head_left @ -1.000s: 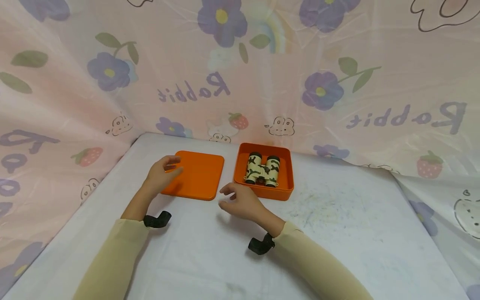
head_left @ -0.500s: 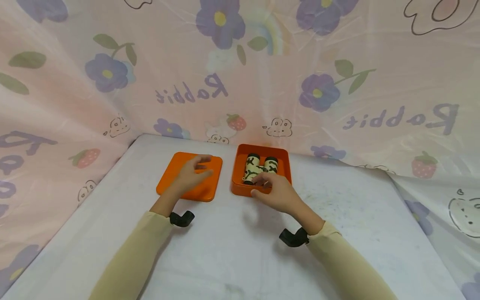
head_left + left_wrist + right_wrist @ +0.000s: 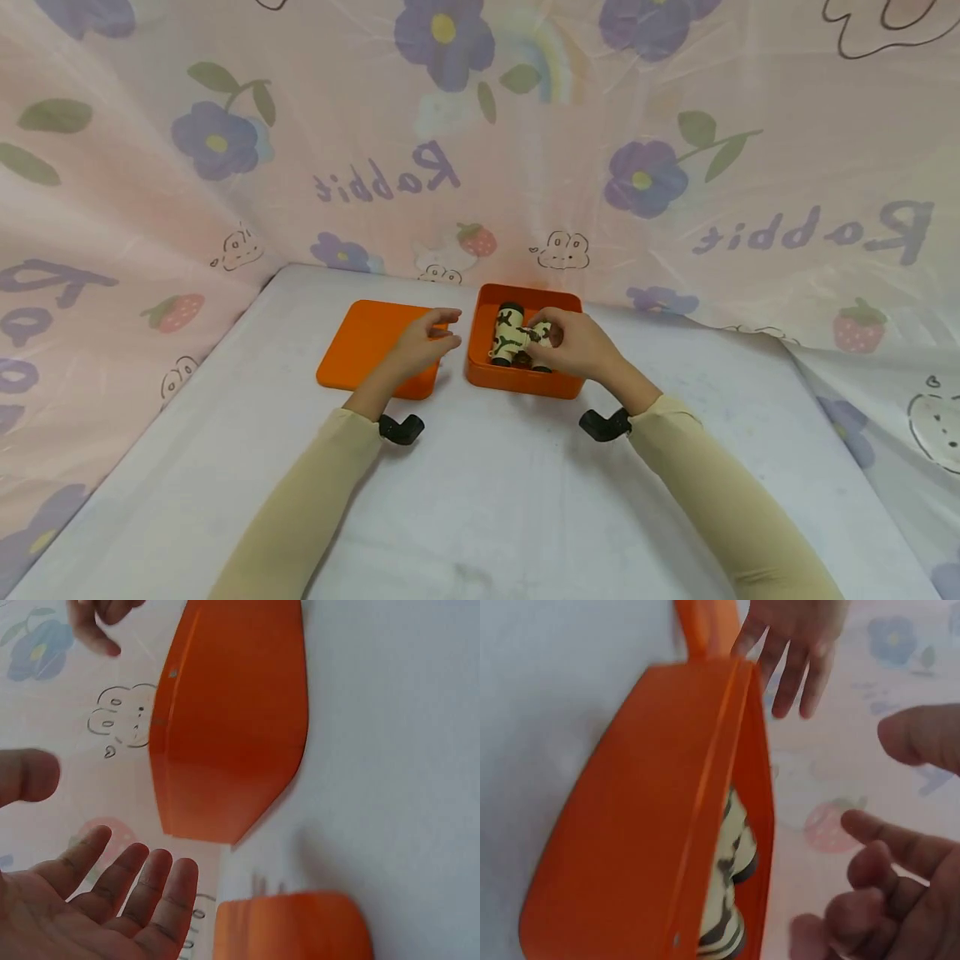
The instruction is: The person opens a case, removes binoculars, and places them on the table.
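Observation:
Camouflage-patterned binoculars (image 3: 507, 336) lie in an orange open box (image 3: 517, 380). My right hand (image 3: 588, 347) is over the right side of the box and covers part of the right barrel in the head view. Its thumb and fingers are apart and slightly bent, with nothing between them, and the right wrist view shows them above the box rim (image 3: 742, 720). My left hand (image 3: 415, 348) hovers over the right part of a flat orange lid (image 3: 363, 337), fingertips pointing at the box. The left wrist view shows its fingers (image 3: 154, 889) spread and holding nothing.
Box and lid lie side by side on a white-covered table (image 3: 480, 508), a narrow gap between them. A pink printed curtain (image 3: 300, 167) hangs behind and at the sides. A black bent piece sits at each wrist (image 3: 402, 429).
My right hand has moved right and forward, from before the box to over the binoculars. My left hand has moved right across the lid. Box, lid and binoculars have stayed in place.

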A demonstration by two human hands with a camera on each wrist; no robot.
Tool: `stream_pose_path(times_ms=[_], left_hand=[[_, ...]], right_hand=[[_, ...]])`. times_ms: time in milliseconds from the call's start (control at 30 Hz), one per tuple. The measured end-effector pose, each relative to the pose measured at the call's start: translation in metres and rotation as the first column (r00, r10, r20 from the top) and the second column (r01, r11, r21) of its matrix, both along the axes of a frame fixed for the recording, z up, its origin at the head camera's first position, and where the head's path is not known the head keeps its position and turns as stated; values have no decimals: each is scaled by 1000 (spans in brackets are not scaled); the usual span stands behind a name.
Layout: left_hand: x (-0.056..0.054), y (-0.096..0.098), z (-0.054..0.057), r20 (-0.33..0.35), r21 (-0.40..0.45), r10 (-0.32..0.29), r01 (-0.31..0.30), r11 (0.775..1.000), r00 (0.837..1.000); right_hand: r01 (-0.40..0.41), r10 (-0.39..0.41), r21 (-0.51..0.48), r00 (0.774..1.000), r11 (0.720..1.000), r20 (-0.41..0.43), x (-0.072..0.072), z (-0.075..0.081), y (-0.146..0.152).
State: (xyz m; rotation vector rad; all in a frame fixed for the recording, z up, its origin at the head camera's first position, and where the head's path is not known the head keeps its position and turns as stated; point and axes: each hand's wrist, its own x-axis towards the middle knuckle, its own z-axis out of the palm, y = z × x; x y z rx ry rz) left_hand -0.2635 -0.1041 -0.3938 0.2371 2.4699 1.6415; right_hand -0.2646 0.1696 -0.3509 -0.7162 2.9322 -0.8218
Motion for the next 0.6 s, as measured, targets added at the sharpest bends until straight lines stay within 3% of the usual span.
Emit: stream_pose_path(times_ms=[300,600], left_hand=[[-7,19,-9,34,51,4,-6,999,999],[-12,32,-17,56,79,17,-21,997,998]], right_hand=[[26,-28,108,999,994,23,-27,-15,0],[46,-54,172,998,984,40,-40,-29,-6]])
